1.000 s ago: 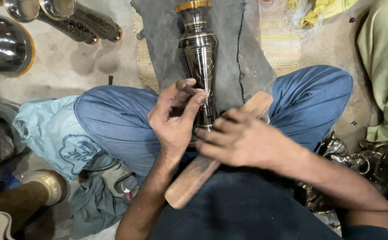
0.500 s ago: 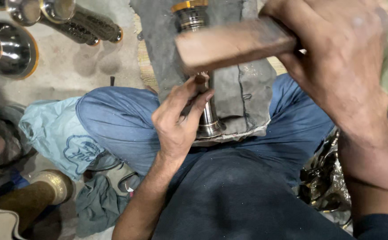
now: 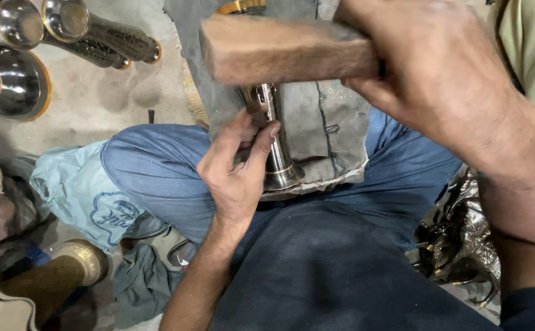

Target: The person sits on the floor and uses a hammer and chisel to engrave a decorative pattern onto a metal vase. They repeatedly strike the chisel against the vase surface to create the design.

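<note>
I sit cross-legged in blue trousers. A shiny metal vase (image 3: 275, 160) lies along a grey padded block (image 3: 322, 122) between my knees, its flared foot towards me. My left hand (image 3: 238, 175) pinches a small dark chisel (image 3: 252, 109) against the vase's neck. My right hand (image 3: 439, 73) is raised close to the camera and grips a wooden mallet (image 3: 286, 49), whose blurred head hangs over the vase and hides its upper part.
Several polished metal vessels (image 3: 10, 79) lie on the dusty floor at the upper left. A pale blue cloth bag (image 3: 77, 190) sits by my left knee, a brass vase (image 3: 59, 276) at the lower left, and crumpled shiny metal pieces (image 3: 463, 245) at the right.
My right hand lifted the wooden mallet from my lap up over the vase and now holds it higher and more level. My left hand stays on the vase's neck.
</note>
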